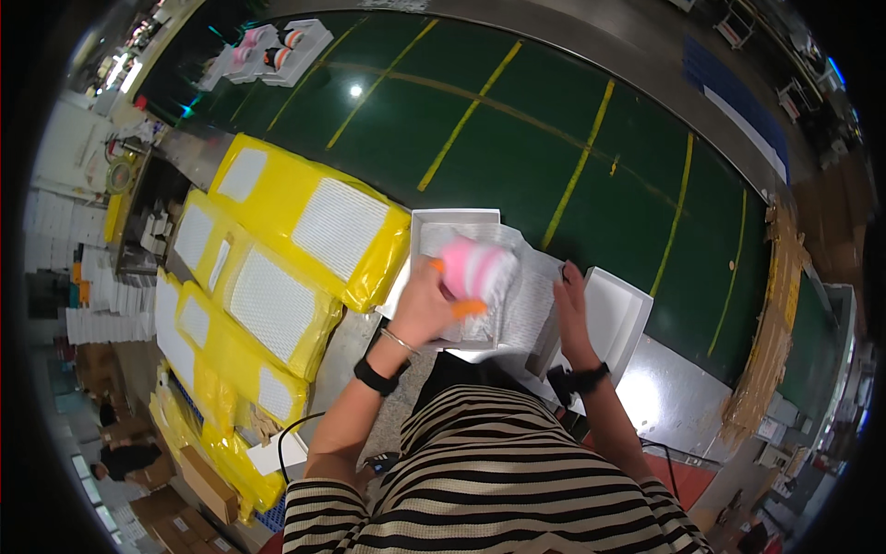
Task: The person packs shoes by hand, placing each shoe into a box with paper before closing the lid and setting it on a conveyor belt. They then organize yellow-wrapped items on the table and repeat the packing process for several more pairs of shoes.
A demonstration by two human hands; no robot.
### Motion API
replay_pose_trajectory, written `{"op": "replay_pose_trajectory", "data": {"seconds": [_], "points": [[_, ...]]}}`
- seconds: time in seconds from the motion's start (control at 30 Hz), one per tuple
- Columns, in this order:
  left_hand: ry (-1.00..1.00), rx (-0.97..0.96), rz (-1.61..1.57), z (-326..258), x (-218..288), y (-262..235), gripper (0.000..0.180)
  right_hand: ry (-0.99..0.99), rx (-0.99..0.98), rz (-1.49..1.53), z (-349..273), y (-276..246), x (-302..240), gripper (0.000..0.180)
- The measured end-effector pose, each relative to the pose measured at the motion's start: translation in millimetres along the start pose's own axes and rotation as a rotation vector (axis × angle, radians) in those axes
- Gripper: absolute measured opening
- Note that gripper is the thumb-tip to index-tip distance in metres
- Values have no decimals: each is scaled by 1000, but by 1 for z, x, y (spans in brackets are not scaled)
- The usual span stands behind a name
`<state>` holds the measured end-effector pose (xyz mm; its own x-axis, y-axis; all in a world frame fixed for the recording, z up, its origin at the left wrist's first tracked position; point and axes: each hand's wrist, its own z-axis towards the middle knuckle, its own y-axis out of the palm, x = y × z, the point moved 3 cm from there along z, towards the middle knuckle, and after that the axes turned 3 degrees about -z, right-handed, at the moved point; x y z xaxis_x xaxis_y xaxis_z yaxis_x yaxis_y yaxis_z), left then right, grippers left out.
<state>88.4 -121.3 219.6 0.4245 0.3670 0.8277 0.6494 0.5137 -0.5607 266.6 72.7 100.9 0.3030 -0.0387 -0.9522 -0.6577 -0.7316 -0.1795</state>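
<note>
My left hand (426, 307), with orange coverings on its fingertips, is closed on a pink-and-white item (474, 268). Motion blurs the item, but its rounded, banded shape looks like a shoe. It hangs over an open white box (455, 216) lined with white tissue paper (537, 286), which spills out over the right side. My right hand (574, 319) is held upright with fingers stretched out and nothing in them. It is between the tissue paper and a second open white box part, probably the lid (614, 309).
Yellow plastic-wrapped packs (318, 222) of white sheets lie piled to the left. Ahead runs a green belt (517, 120) with yellow lines. At far left on it stand open white boxes (305, 55) with pink, orange and black items. Brown cardboard (771, 314) edges the right side.
</note>
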Motion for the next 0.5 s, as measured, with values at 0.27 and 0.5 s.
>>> {"op": "replay_pose_trajectory", "data": {"seconds": [0.27,0.5], "points": [[-671,-382,159,73,-116,61,75,421,237,-886,-17,33,96,74],[-483,-361,108,76,-119,82,73,522,1,-620,-23,7,123,30]]}}
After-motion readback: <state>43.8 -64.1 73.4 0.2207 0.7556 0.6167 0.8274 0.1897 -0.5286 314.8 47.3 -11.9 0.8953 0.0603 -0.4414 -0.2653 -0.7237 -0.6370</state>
